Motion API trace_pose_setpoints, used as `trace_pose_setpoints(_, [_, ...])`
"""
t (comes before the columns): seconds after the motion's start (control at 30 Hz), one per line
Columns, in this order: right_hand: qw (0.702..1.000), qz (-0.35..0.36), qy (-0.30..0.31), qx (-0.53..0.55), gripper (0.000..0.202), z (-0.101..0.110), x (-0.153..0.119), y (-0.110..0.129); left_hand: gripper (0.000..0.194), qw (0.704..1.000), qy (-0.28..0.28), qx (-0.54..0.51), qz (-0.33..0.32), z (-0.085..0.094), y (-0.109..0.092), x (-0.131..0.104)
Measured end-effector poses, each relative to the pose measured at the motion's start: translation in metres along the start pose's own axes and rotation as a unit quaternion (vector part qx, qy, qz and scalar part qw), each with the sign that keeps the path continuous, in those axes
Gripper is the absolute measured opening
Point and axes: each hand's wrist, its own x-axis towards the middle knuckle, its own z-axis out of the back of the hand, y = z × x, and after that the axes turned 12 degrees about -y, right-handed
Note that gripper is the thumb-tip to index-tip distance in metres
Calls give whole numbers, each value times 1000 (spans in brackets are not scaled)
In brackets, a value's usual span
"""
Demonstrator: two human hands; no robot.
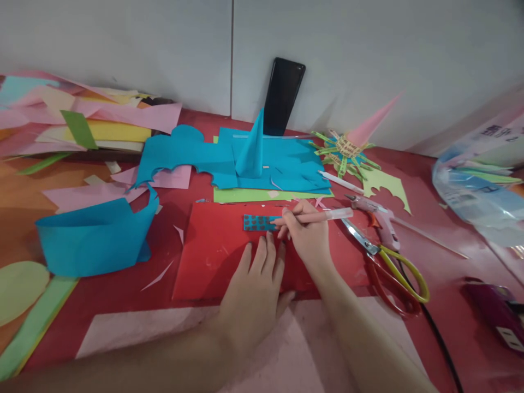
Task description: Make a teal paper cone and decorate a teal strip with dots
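A small blue paper strip (254,222) with dark marks in rows lies on a red sheet (213,262). My right hand (308,234) is closed around a pinkish pen (327,215), its tip at the strip's right part. My left hand (256,273) lies flat on the red sheet just below the strip, fingers stretched out, the fingertips close to the strip's lower edge. Right of my right hand, scissors (370,248) with yellow and red handles rest partly on the red sheet. A glue gun (380,218) lies just behind them.
Behind the red sheet are blue paper sheets (295,158) and a blue paper cone (250,150). A phone (284,95) leans on the wall. A pink cone piece (370,128) stands right; a curled blue paper shape (90,237) and paper scraps (123,114) occupy the left.
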Motion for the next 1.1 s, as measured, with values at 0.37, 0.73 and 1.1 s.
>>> trace_pose_setpoints(0.37, [1000, 0, -2, 0, 22, 0, 0, 1, 56, 1000, 1, -2, 6, 2, 0, 1])
trace_pose_setpoints(0.73, [1000, 5, -19, 17, 23, 1, 0, 2, 57, 1000, -4, -5, 4, 0, 1, 0])
trace_pose_setpoints(1.1, [997, -7, 9, 70, 25, 2, 5, -2, 56, 1000, -6, 11, 0, 1, 0, 1])
